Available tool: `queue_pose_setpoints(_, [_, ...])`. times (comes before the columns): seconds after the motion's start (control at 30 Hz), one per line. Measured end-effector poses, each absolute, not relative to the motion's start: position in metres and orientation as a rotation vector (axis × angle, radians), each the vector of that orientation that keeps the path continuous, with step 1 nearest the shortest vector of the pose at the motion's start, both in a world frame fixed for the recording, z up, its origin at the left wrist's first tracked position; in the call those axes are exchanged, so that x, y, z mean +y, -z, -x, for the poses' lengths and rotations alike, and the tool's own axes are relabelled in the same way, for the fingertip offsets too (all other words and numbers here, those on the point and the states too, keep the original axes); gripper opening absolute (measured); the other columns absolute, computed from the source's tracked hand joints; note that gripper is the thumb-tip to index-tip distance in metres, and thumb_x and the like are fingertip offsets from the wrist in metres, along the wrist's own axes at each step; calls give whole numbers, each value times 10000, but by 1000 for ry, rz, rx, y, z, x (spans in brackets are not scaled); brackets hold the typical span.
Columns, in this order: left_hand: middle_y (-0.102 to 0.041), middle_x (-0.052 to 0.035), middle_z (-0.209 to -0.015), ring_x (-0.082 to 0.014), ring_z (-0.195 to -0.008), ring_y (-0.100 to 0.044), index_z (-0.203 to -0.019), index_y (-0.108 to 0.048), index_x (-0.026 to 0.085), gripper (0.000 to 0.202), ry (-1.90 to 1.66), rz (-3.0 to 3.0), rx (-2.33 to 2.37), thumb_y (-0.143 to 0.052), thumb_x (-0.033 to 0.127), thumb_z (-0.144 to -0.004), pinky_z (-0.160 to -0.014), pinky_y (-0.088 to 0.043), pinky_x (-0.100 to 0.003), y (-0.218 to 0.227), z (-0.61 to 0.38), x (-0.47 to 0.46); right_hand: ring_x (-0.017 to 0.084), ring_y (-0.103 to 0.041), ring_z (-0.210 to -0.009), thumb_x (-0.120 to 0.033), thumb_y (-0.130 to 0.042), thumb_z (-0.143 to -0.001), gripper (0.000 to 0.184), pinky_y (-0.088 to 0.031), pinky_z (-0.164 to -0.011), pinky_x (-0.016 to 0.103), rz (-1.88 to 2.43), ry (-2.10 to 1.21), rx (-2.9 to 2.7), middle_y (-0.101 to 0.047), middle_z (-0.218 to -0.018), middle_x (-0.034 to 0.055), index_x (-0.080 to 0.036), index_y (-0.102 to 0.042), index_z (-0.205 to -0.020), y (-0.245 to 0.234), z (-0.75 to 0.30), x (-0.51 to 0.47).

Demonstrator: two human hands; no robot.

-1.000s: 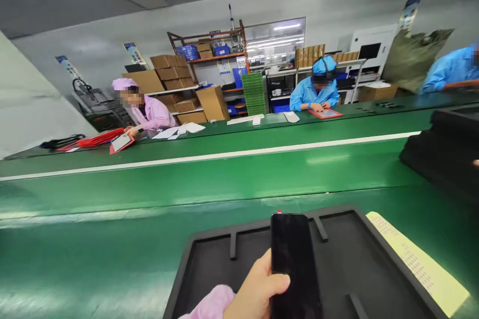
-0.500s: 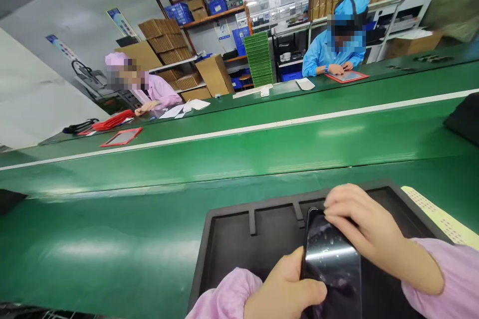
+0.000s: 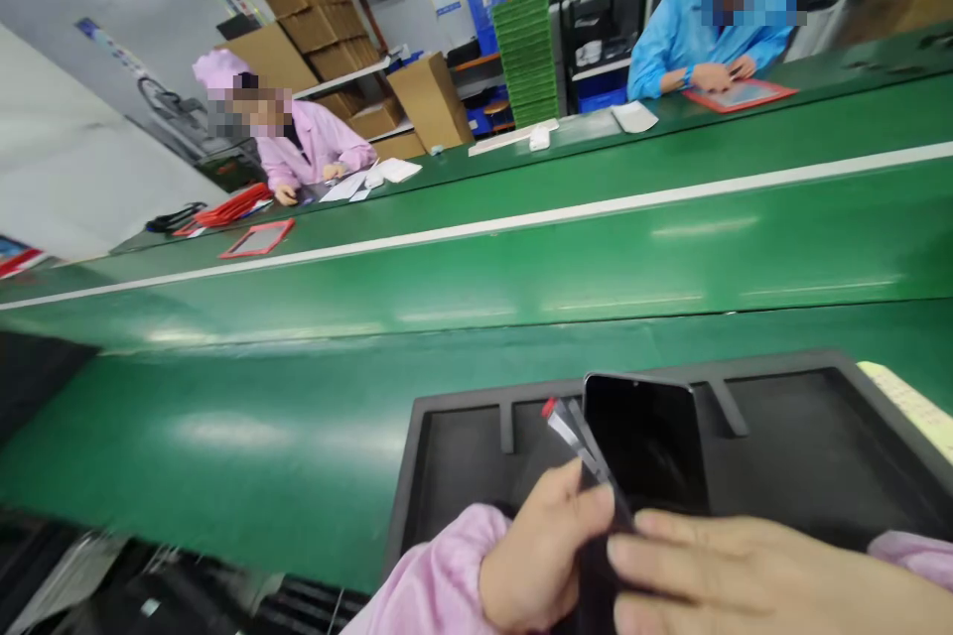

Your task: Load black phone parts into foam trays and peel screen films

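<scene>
A black-screened phone [image 3: 647,437] is over the dark tray, its lower part hidden behind my right hand. My left hand [image 3: 547,536] is closed, thumb on top, around a dark, thin, folded strip [image 3: 588,446] with a clear edge and a red tip. It looks like a film, but I cannot be sure. The strip leans up and left, beside the phone's left edge. Across the front lies my right hand [image 3: 730,566], fingers stretched out flat, fingertips at the lower end of the strip. Whether the phone rests on the tray or is held is hidden.
The black tray [image 3: 454,402] with raised dividers sits on the green bench [image 3: 283,437]. A yellow dotted sheet [image 3: 904,402] lies at its right. Across the bench, a person in pink [image 3: 320,144] and a person in blue [image 3: 692,40] work near red-framed sheets [image 3: 257,238].
The phone's screen was under both hands and now stands apart from my left hand. A dark strip with a red tip has appeared in my left hand. My right hand has come down and nearer.
</scene>
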State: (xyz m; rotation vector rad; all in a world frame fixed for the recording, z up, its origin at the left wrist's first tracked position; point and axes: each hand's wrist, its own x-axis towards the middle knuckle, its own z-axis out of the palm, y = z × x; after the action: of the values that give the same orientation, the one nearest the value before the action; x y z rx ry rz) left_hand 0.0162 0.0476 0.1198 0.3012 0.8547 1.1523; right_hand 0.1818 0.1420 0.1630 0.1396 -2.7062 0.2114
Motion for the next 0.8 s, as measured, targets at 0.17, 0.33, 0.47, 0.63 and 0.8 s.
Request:
queue_pose_setpoints(0.17, [-669,-47,-645,-209,-705,-632,-772,-716,133,301,-1265,-145,846,-783,366,-594,-674,-441,-289,-116,-20,60,221,-505,-1109,-201,-386,-958,301,-496,-838,341,-1,-285,-2533,-578,-1189,66,-225,-676,-881,-133,-184,154])
queue_pose_setpoints(0.33, [-658,-33,-597,-179,-597,-619,-759,-702,120,329,-1228,-144,907,-785,379,-573,-529,-401,-244,-113,-23,58,235,-537,-862,-339,-420,-963,391,-474,-696,389,484,-318,-2384,-572,-933,98,-200,-556,-624,-112,-174,159])
queue_pose_setpoints(0.47, [-660,-20,-614,-182,-629,-639,-739,-675,135,276,-1176,-113,885,-770,342,-583,-483,-376,-217,-114,-23,58,248,-531,-874,-362,-394,-961,410,-468,-668,381,699,-335,-2313,-543,-850,86,-206,-496,-596,-106,-166,156])
queue_pose_setpoints(0.63, [-677,-30,-674,-233,-781,-656,-715,-648,144,166,-1183,2,849,-697,267,-615,-729,-482,-310,-112,-20,61,254,-518,-954,-342,-471,-933,338,-450,-768,412,696,-392,-2265,-564,-896,81,-210,-504,-625,-107,-165,154])
queue_pose_setpoints(0.8, [-676,-67,-671,-246,-763,-645,-662,-645,117,156,-1052,27,902,-571,253,-645,-769,-481,-350,-115,-19,63,252,-515,-984,-281,-505,-915,279,-434,-805,430,641,-435,-2228,-600,-981,84,-205,-501,-647,-112,-166,152])
